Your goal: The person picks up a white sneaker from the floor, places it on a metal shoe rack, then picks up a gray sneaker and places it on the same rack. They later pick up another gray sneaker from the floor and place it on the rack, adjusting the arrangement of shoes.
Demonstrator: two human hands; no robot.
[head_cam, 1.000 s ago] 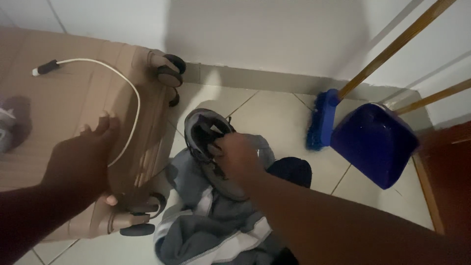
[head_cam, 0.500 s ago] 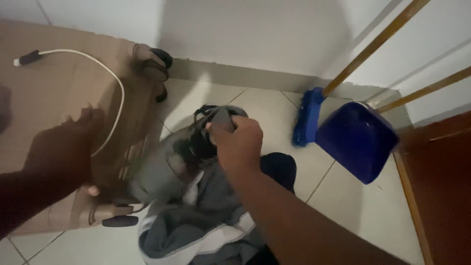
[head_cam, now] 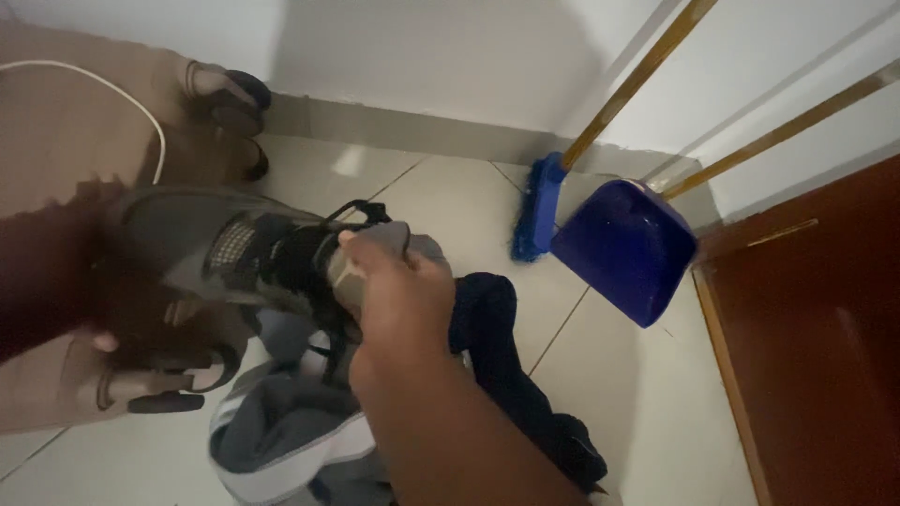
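Observation:
My right hand (head_cam: 401,298) grips the heel of a grey and black sneaker (head_cam: 234,251) and holds it in the air, toe pointing left. My left hand (head_cam: 56,272) is blurred at the left edge, over a tan wheeled suitcase (head_cam: 56,150) lying flat; it sits just behind the sneaker's toe and I cannot tell whether it touches either. A white cable (head_cam: 141,103) lies across the suitcase. Below the shoe, a heap of grey and dark blue clothes (head_cam: 309,431) rests on the tiled floor.
A blue broom (head_cam: 539,206) with a wooden handle and a blue dustpan (head_cam: 623,248) lean in the corner against the white wall. A dark red door (head_cam: 816,347) fills the right side. Light floor tiles (head_cam: 647,422) show between the clothes and the door.
My right hand has lifted the sneaker off the clothes pile and swung it left and up, toward the suitcase. The view has shifted right, and my left hand has drifted to the frame's edge.

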